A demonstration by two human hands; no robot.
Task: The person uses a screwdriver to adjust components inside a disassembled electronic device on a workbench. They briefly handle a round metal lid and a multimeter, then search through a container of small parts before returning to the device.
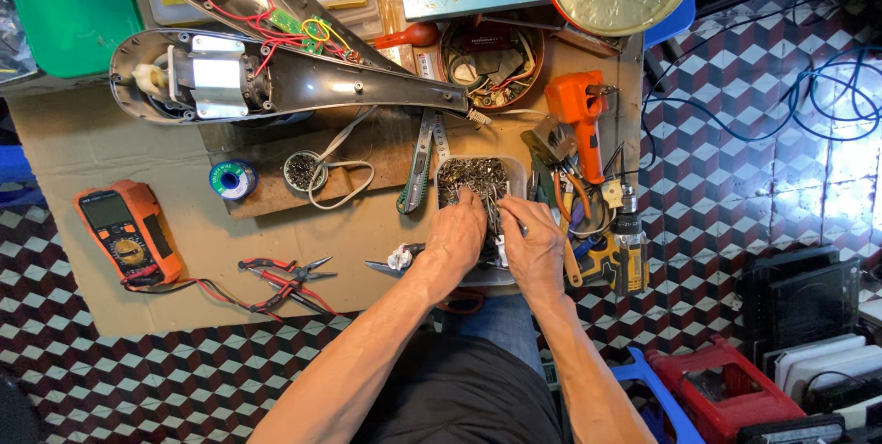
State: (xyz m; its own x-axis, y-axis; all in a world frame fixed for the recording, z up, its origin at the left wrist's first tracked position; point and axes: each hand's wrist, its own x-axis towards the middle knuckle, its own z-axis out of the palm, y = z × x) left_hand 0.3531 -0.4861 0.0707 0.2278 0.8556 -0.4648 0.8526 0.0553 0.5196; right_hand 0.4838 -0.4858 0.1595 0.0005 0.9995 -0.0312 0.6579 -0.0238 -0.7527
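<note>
A clear plastic tub (514,168) full of small screws (470,176) sits on a sheet of brown cardboard (83,146) on the floor. My left hand (455,235) reaches into the tub, fingertips buried in the screws. My right hand (535,244) rests on the tub's near right side, fingers pinched among the screws. Whether either hand has a screw pinched is hidden. An opened grey appliance housing (303,77) with a motor and red wires lies farther back.
An orange multimeter (124,233) with red leads lies at left, near red-handled pliers (285,277). A solder spool (234,178), small cup of bits (301,171), orange glue gun (581,113), yellow drill (623,251) and round parts tin (491,63) surround the tub. Checkered floor tiles (735,159) lie to the right.
</note>
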